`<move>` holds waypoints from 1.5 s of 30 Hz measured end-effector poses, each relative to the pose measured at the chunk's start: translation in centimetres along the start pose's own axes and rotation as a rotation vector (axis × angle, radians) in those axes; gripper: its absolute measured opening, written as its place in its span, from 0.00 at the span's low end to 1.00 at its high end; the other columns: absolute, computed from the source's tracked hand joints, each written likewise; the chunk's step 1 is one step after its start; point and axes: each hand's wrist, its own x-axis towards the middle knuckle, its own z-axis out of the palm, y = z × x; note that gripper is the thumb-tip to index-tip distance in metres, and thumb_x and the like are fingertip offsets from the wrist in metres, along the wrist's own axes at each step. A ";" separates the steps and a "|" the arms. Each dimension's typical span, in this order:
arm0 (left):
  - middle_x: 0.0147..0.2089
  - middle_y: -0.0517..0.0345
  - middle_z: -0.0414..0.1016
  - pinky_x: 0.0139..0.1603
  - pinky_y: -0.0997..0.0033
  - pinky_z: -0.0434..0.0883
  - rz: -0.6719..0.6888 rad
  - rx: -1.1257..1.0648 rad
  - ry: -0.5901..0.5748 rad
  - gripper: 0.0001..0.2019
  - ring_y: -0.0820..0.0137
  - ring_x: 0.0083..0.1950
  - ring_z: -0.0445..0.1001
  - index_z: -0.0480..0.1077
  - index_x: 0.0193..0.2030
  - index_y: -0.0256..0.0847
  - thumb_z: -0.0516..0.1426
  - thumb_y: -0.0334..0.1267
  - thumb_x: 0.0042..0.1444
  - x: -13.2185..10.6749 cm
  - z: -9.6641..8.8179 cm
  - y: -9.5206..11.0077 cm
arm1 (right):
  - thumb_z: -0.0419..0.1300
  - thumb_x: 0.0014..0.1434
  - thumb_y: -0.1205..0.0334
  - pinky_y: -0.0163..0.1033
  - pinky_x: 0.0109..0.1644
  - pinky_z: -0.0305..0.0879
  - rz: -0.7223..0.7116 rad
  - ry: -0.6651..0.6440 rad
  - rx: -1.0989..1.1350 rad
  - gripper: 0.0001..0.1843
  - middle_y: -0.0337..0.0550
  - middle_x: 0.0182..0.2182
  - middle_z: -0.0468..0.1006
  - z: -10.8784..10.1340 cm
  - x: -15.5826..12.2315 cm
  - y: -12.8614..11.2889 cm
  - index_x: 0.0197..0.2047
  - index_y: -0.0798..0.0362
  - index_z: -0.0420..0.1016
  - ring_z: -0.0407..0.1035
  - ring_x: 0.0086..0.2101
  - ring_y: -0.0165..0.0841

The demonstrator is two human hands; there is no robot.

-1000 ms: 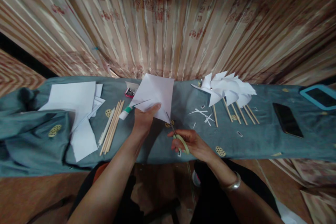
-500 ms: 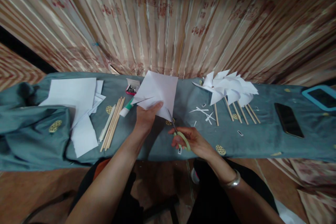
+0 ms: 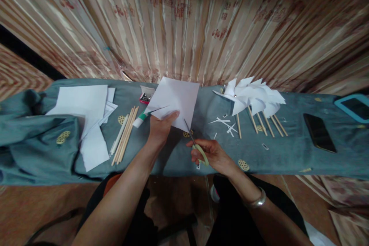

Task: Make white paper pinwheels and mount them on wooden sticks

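Observation:
My left hand (image 3: 161, 130) pinches a white square of paper (image 3: 176, 100) by its near edge and holds it up above the grey-blue cloth (image 3: 288, 153). A cut runs into the sheet from its left corner. My right hand (image 3: 211, 155) is closed round the pale green handles of small scissors (image 3: 195, 145), whose blades point up at the sheet's lower right corner. A silver bangle (image 3: 257, 201) sits on my right wrist.
Left of my hands lie wooden sticks (image 3: 124, 134), a glue tube (image 3: 142, 118), a small box of pins (image 3: 146, 96) and a stack of white sheets (image 3: 83, 102). Right of them lie finished paper pinwheels on sticks (image 3: 253, 98), paper scraps (image 3: 225, 125), a black phone (image 3: 319, 132) and a blue-edged tablet (image 3: 353, 107).
The scissor blades have drawn closer to the sheet's lower right corner. The camera has shifted slightly; both hands keep their grips.

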 end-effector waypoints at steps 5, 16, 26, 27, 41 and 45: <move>0.33 0.55 0.80 0.48 0.62 0.73 -0.023 -0.013 0.016 0.17 0.62 0.41 0.78 0.76 0.33 0.36 0.71 0.36 0.32 -0.1 0.1 0.2 | 0.73 0.41 0.50 0.31 0.25 0.67 0.012 0.011 0.013 0.22 0.34 0.20 0.76 0.0 0.1 0.2 0.36 0.55 0.79 0.70 0.20 0.25; 0.33 0.57 0.80 0.45 0.65 0.74 0.006 -0.001 -0.003 0.14 0.65 0.38 0.78 0.76 0.32 0.38 0.70 0.35 0.35 -0.1 0.2 0.3 | 0.75 0.38 0.54 0.29 0.24 0.66 0.059 0.045 0.024 0.22 0.32 0.19 0.75 0.1 0.1 0.1 0.35 0.55 0.79 0.69 0.19 0.24; 0.32 0.57 0.79 0.42 0.68 0.73 -0.011 0.022 -0.023 0.13 0.66 0.37 0.76 0.76 0.30 0.37 0.70 0.35 0.35 -0.4 0.2 -0.4 | 0.74 0.39 0.49 0.29 0.25 0.67 0.027 0.048 -0.011 0.24 0.33 0.21 0.74 -0.1 0.0 -0.1 0.37 0.55 0.78 0.69 0.22 0.24; 0.32 0.57 0.79 0.41 0.68 0.73 -0.011 0.018 -0.027 0.13 0.67 0.37 0.76 0.76 0.30 0.37 0.70 0.35 0.35 -0.3 0.2 -0.4 | 0.74 0.38 0.49 0.29 0.25 0.66 0.030 0.047 -0.019 0.25 0.33 0.20 0.74 -0.1 -0.1 -0.1 0.37 0.55 0.78 0.69 0.21 0.24; 0.32 0.56 0.80 0.41 0.68 0.73 0.021 0.049 -0.063 0.11 0.68 0.36 0.75 0.76 0.31 0.36 0.68 0.35 0.38 -0.2 0.0 -0.7 | 0.74 0.37 0.49 0.30 0.25 0.66 0.030 0.064 -0.017 0.25 0.32 0.18 0.73 -0.2 0.2 0.3 0.37 0.55 0.78 0.68 0.20 0.24; 0.32 0.56 0.80 0.41 0.68 0.73 0.011 0.043 -0.062 0.12 0.67 0.36 0.76 0.76 0.31 0.37 0.68 0.35 0.37 -0.2 0.0 -0.6 | 0.75 0.36 0.49 0.30 0.25 0.66 0.043 0.072 -0.011 0.26 0.32 0.18 0.74 -0.3 0.2 0.4 0.36 0.55 0.78 0.68 0.19 0.23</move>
